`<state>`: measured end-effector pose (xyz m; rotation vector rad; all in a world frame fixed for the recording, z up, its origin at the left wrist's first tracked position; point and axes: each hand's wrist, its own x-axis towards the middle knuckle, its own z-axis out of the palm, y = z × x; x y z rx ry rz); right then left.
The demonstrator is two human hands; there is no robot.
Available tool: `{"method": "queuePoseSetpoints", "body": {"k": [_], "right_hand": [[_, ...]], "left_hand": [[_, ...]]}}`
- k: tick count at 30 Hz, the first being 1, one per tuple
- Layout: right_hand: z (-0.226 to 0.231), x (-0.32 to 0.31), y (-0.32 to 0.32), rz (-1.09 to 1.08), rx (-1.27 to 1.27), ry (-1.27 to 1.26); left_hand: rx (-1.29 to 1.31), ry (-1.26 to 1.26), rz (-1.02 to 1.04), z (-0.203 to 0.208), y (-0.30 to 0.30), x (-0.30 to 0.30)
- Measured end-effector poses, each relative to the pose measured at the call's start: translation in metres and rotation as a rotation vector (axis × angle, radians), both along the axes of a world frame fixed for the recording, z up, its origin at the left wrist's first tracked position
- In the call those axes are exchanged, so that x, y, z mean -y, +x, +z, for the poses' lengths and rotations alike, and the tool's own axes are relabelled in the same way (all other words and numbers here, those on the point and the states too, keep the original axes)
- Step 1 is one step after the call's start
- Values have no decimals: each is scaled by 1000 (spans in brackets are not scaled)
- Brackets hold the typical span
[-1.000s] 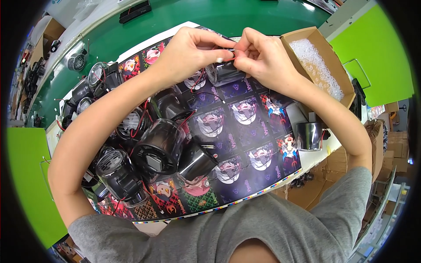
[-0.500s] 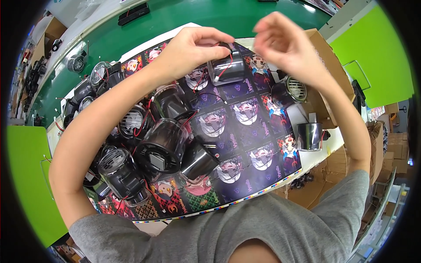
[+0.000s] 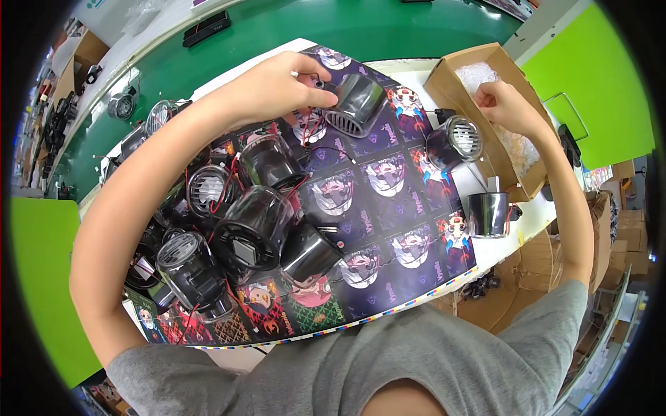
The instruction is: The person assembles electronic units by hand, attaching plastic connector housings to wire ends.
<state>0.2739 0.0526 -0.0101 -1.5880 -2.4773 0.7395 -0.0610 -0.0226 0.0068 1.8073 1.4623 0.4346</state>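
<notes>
Near the top of the printed sheet (image 3: 361, 222), my left hand (image 3: 295, 87) closes at the near end of a dark, see-through cylindrical fan unit (image 3: 359, 104). Its slatted end faces toward me, and a thin wire with a small white plug shows by the fingers. My right hand (image 3: 510, 109) is over a long cardboard box (image 3: 485, 156), its fingertips curled together. Whatever they pinch, if anything, is too small to make out. Clear, glossy small pieces (image 3: 479, 75) lie inside that box.
Several similar fan units (image 3: 253, 225) crowd the left of the sheet, with red and black wires among them. Right of it lie another slatted unit (image 3: 454, 142) and a dark cup-shaped unit (image 3: 488, 215). Beyond stretches a green mat (image 3: 291, 31); an open carton (image 3: 517, 277) sits below right.
My right hand has moved right and down, from beside the fan unit to over the cardboard box. The unit in my left hand has turned, bringing its slatted end into view.
</notes>
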Motion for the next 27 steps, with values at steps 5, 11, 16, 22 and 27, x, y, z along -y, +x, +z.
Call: {"method": "queuePoseSetpoints", "body": {"k": [5,11,16,22,27], "right_hand": [[6,4,-4,10,9,-48],[24,4,0,-52,-212,76],[45,16,-21,-40,-389,230],[59,35,-50,75,-500,264],[58,40,-69,134,-715,91]], "left_hand": [[148,-297,94,-6,-11,-2],[56,-328,137,-21,-3,-6],[-79,-189,73,-29,-2,-11],[181,147,36,6,3,-17],[-275,720,-184,34,19,-4]]}}
